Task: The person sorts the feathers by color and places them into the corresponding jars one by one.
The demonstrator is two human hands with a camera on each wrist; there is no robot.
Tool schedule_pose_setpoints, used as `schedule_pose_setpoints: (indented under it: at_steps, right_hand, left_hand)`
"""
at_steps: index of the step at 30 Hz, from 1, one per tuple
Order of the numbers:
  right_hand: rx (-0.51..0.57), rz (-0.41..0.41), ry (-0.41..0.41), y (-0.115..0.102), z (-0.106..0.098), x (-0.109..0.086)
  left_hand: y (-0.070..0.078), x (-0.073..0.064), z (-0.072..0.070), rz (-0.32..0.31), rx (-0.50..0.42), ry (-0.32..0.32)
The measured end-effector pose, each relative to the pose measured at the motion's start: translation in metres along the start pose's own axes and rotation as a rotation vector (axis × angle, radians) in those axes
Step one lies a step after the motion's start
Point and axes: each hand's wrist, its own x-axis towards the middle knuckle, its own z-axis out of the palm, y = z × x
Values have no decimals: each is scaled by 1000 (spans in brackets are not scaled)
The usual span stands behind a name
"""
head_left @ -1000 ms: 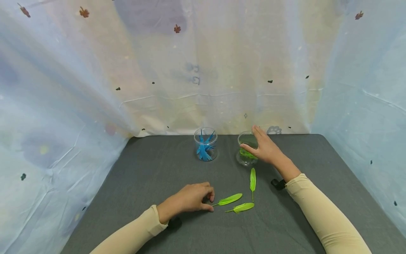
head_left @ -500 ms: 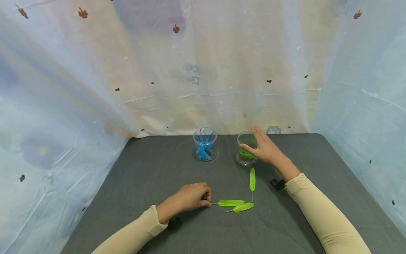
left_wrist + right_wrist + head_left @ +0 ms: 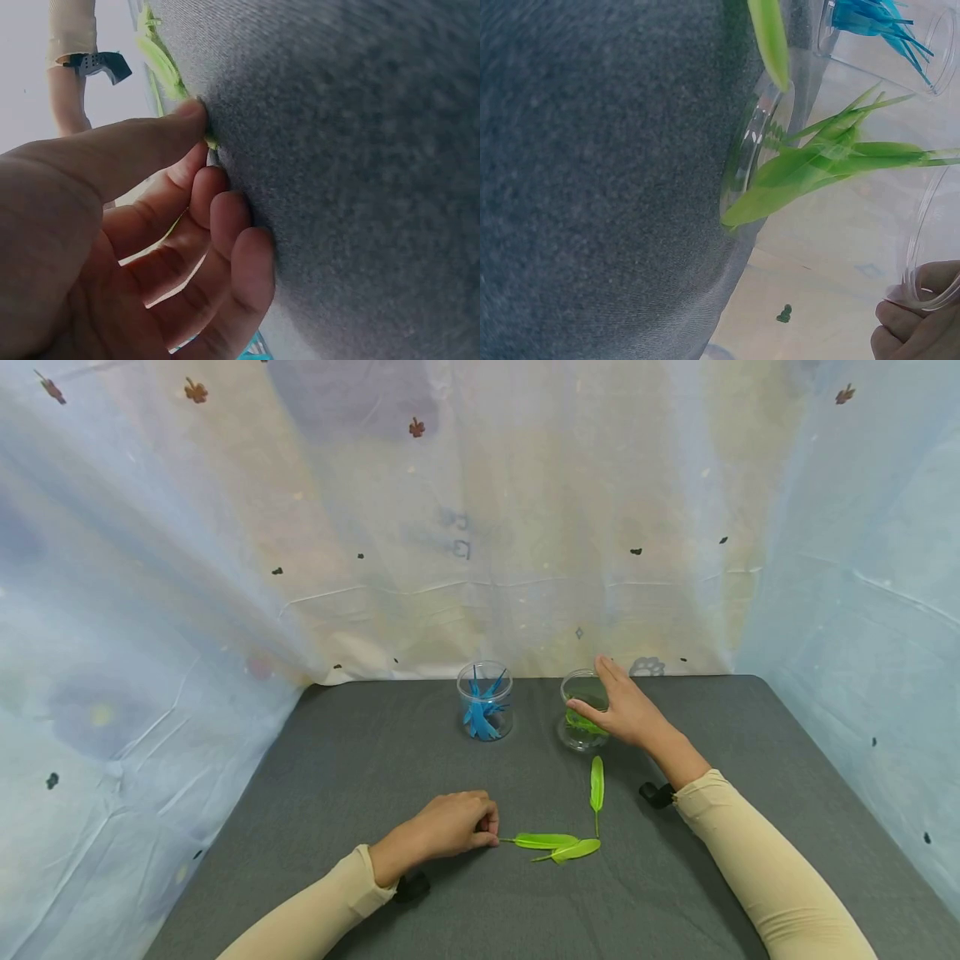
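Low over the cloth, my left hand point(image 3: 453, 825) pinches the quill end of a green feather point(image 3: 546, 841) between thumb and forefinger. In the left wrist view the thumb covers most of that pinch. The feather's tip meets a second green feather point(image 3: 576, 850), and a third green feather point(image 3: 597, 783) lies lengthwise behind them. My right hand point(image 3: 630, 706) holds a clear plastic jar point(image 3: 581, 745) at its right side. Fingers point(image 3: 900, 322) curl at its rim in the right wrist view. Several green feathers point(image 3: 802, 169) stand inside this jar.
Left of the held jar stands another clear jar point(image 3: 486, 670) with blue feathers point(image 3: 483, 717) in it. A dark grey cloth point(image 3: 360, 760) covers the table. Behind and at both sides hangs a pale printed curtain point(image 3: 525, 527).
The left fingers have closed on the quill and drawn back slightly left. Its feather has swung from slanted to nearly level, tip against the second feather. The right hand stays at the jar.
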Motion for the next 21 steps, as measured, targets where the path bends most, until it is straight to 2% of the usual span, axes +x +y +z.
schedule_pose_setpoints:
  at_steps: [6, 10, 15, 21]
  right_hand:
    - [7, -8, 4, 1, 0, 0]
    - [4, -6, 0, 1, 0, 0]
    - [-1, -3, -3, 0, 0, 0]
    - [4, -4, 1, 0, 0, 0]
  left_hand:
    - [-4, -1, 0, -16, -7, 8]
    - [-8, -1, -2, -5, -16, 51]
    - [-12, -2, -8, 4, -67, 80]
    - [-17, -2, -13, -22, -116, 102]
